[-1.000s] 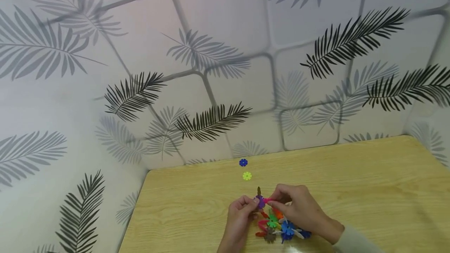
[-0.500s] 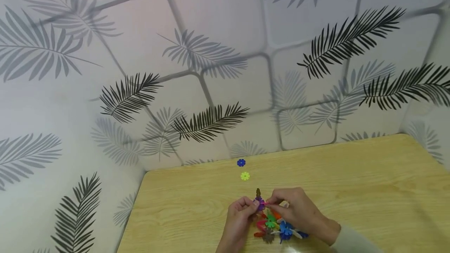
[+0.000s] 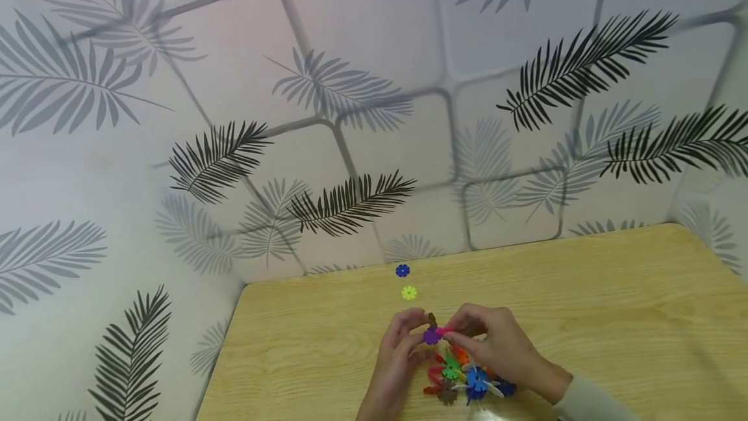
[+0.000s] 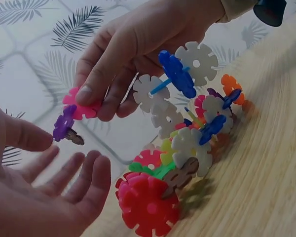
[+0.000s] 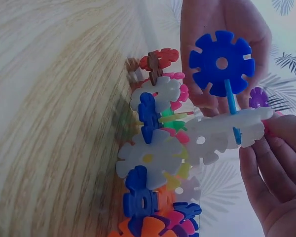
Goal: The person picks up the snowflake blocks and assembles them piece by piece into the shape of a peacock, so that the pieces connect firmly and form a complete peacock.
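Observation:
In the head view, my right hand [image 3: 497, 346] pinches a pink flower-shaped plastic disc [image 4: 82, 109] between thumb and fingers. A purple disc [image 4: 63, 123] is slotted to the pink one, and a brown disc [image 4: 75, 138] joins the purple. My left hand [image 3: 396, 353] is beside this small piece, its fingers spread and loosely bent. Its thumb tip lies close to the purple disc; whether they touch I cannot tell. Below the hands, a larger build of interlocked discs stands on the table, with red [image 4: 150, 207], green [image 3: 451, 368], blue [image 3: 476, 379] and white [image 5: 150, 153] discs among them.
Two loose discs, one dark blue [image 3: 402, 270] and one yellow-green [image 3: 409, 293], lie flat towards the back of the wooden table [image 3: 315, 336]. Behind the table's far edge rises a wall [image 3: 386, 38] with a leaf pattern.
My left fingers and thumb, which gripped the purple disc, have let go and spread. The right hand still holds the pink disc, and the purple disc has turned slightly.

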The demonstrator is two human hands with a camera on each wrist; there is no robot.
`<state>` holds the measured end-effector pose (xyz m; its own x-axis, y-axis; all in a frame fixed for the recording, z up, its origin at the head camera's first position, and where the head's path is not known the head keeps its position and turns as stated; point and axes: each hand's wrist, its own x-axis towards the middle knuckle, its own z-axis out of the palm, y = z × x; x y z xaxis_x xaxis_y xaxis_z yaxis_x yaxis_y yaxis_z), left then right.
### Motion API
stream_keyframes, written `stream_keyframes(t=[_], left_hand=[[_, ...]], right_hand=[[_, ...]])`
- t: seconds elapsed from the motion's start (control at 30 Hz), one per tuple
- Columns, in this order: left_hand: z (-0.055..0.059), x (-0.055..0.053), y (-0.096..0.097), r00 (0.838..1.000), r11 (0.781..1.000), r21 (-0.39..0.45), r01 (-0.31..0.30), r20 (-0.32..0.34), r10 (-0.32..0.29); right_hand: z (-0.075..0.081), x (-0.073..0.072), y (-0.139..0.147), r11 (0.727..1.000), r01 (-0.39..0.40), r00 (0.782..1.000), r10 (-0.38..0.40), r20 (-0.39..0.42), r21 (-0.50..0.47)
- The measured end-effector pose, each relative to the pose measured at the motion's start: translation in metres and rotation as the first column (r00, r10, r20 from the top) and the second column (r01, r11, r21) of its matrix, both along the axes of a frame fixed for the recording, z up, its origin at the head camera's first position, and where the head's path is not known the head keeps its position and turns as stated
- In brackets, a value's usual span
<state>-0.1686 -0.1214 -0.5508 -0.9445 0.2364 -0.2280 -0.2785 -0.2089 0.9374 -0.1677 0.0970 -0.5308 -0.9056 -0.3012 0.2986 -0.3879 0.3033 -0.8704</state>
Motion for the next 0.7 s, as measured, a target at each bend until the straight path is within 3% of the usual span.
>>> stream_keyframes(t=[0.13, 0.23, 0.47, 0.7], left_hand=[[-0.001, 0.002, -0.002, 0.99, 0.994, -0.012, 0.107, -0.095, -0.108], [-0.004, 0.003, -0.002, 0.979, 0.99, -0.066, 0.122, -0.156, -0.131], [-0.008, 0.001, 0.0, 0.979, 0.994, -0.107, 0.022, -0.198, -0.043], [-0.008, 0.0, 0.001, 0.995, 0.999, -0.034, -0.034, -0.097, 0.03]], right_hand=[[-0.001, 0.0, 0.002, 1.0, -0.001, 1.0, 0.001, 0.025, -0.018], [-0.002, -0.001, 0.002, 1.0, -0.007, 1.0, 0.008, 0.029, -0.021], [0.0, -0.007, 0.001, 1.0, -0.027, 0.999, 0.027, 0.043, -0.006], [0.007, -0.024, 0.0, 0.998, -0.041, 0.996, 0.036, 0.08, 0.056]])
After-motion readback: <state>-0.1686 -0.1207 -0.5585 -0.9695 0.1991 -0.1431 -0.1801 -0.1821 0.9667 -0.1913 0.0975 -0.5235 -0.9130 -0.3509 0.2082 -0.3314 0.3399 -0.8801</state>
